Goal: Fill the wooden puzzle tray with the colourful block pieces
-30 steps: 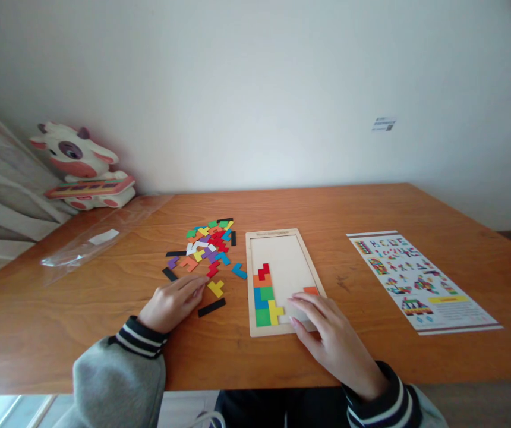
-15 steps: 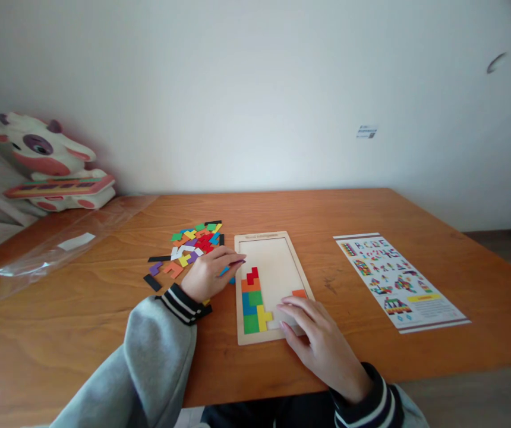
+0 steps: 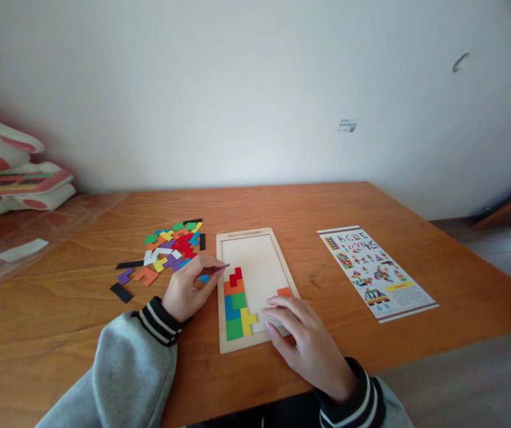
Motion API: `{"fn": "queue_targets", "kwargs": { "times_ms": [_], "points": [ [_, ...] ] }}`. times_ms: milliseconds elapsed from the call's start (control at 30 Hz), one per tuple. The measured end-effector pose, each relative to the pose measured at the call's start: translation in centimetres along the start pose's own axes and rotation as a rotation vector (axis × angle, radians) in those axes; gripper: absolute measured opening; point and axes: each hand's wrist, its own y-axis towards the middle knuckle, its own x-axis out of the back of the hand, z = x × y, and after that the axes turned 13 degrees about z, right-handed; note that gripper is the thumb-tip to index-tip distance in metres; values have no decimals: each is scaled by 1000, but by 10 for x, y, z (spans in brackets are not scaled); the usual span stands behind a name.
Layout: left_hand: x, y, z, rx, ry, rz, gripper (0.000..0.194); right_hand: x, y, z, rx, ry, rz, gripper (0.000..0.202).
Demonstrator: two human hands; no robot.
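My left hand [image 3: 189, 288] pinches a thin purple puzzle piece [image 3: 224, 267] between thumb and fingers, over the left edge of a wooden puzzle board [image 3: 262, 255]. Just beyond the fingertips, a red piece [image 3: 236, 277] tops a column of orange, blue, green and yellow pieces along the board's left side. My right hand [image 3: 306, 342] lies over the board's lower right corner, fingers slightly spread and holding nothing. An orange piece [image 3: 284, 292] shows beside its fingers, partly covered by them.
A pile of loose coloured pieces [image 3: 184, 242] lies left of the board, with a black strip [image 3: 121, 292] nearest me. To the right is a printed pattern sheet [image 3: 375, 273]. Clear plastic wrapping [image 3: 72, 217] and a cow-shaped toy keyboard [image 3: 19, 184] are at far left.
The view has turned to the right, so everything sits further left. My left hand has dipped slightly toward the red piece, and the purple piece shows more. My right hand stays in place.
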Motion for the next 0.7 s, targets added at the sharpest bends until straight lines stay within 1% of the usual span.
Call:
{"fn": "queue_targets", "kwargs": {
  "times_ms": [100,200,300,400,533,633,700],
  "points": [
    [-1,0,3,84,-116,-12,22,1,0,1,5,-6,-9,23],
    [3,2,0,105,-37,12,27,0,-1,0,10,5,-6,21],
    [5,3,-3,99,46,24,27,-1,-1,0,11,5,-2,22],
    [4,3,-3,149,40,26,24,-1,-2,-1,6,1,0,22],
    [0,2,-1,230,22,-12,22,-2,-2,-1,12,-6,-9,21],
    [0,2,1,233,3,-14,25,-2,-2,-1,9,1,-1,19],
    [0,1,4,242,8,7,27,-2,-2,-1,6,2,6,19]
  ]
}}
